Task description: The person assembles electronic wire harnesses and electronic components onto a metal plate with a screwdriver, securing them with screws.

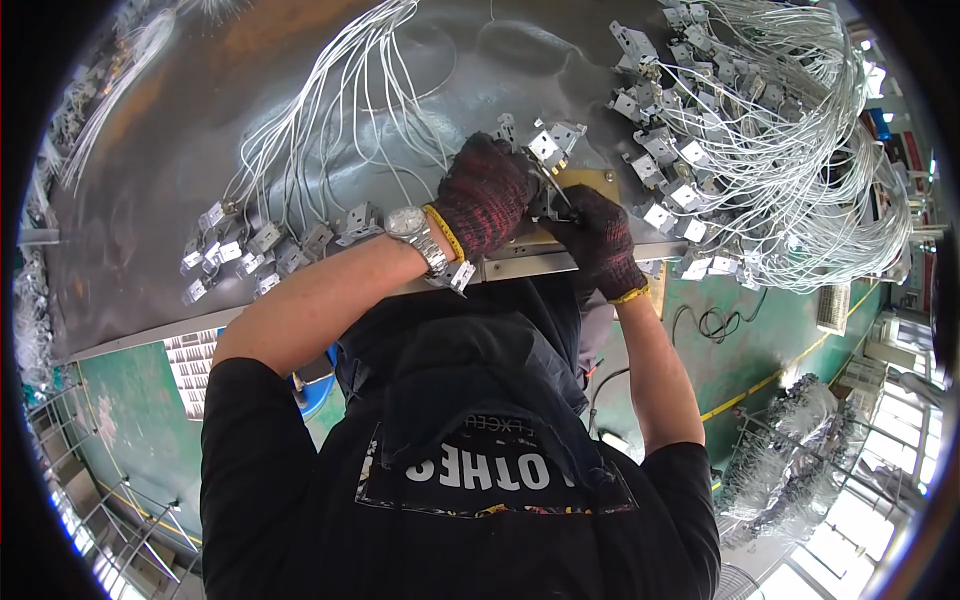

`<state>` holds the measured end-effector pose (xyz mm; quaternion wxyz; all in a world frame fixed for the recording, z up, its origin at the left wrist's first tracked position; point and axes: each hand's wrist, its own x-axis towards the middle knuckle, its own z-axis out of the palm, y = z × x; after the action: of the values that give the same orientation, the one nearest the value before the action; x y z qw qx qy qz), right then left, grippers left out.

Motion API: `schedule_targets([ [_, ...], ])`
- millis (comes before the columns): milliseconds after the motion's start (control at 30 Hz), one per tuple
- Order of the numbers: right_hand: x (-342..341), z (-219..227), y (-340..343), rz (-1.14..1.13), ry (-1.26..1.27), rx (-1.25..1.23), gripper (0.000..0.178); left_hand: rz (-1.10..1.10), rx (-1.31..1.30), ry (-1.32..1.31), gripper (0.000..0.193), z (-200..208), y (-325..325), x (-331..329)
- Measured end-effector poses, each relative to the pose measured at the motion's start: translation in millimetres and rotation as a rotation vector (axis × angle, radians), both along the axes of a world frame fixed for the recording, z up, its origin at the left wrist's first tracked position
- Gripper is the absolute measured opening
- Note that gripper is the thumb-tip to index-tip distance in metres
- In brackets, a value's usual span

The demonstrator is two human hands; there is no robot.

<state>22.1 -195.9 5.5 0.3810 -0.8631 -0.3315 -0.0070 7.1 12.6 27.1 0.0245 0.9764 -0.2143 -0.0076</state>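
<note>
Both hands wear dark red-and-black knit gloves with yellow cuffs and meet over a brass-coloured plate [603, 181] at the table's near edge. My left hand [487, 192] is closed, its fingertips by the small metal brackets at the plate; what they grip is hidden. In my right hand [598, 235], also closed, is a thin metal rod-like tool [553, 186] slanting up and left; its kind does not show. Just beyond its tip stands a silver bracket [545, 148] with holes. Another bracket [460, 277] lies below my left wrist at the table edge.
Left of my hands, white wires [345, 80] fan out to several metal brackets [268, 237] on the grey metal table [150, 215]. A large heap of wired brackets [790, 150] covers the right side. A metal strip [530, 264] edges the table, with green floor beyond.
</note>
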Motion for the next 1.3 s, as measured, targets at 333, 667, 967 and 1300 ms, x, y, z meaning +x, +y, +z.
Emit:
schedule_targets([
  [333, 5, 6, 2, 0.112, -0.177, -0.15, 0.028, 0.052, -0.264, -0.067, 0.039, -5, 3, -10],
  [667, -12, 28, -20, -0.014, 0.212, -0.103, 0.047, -0.113, -0.218, 0.023, 0.043, -3, 0, -4],
  [967, -45, 84, -62, -0.169, 0.84, 0.024, 0.057, -0.137, -0.378, -0.206, 0.043, -31, -4, -2],
  [1300, -57, 91, -38, -0.003, 0.217, -0.163, 0.036, -0.1, -0.329, -0.13, 0.05, -29, -9, 1],
])
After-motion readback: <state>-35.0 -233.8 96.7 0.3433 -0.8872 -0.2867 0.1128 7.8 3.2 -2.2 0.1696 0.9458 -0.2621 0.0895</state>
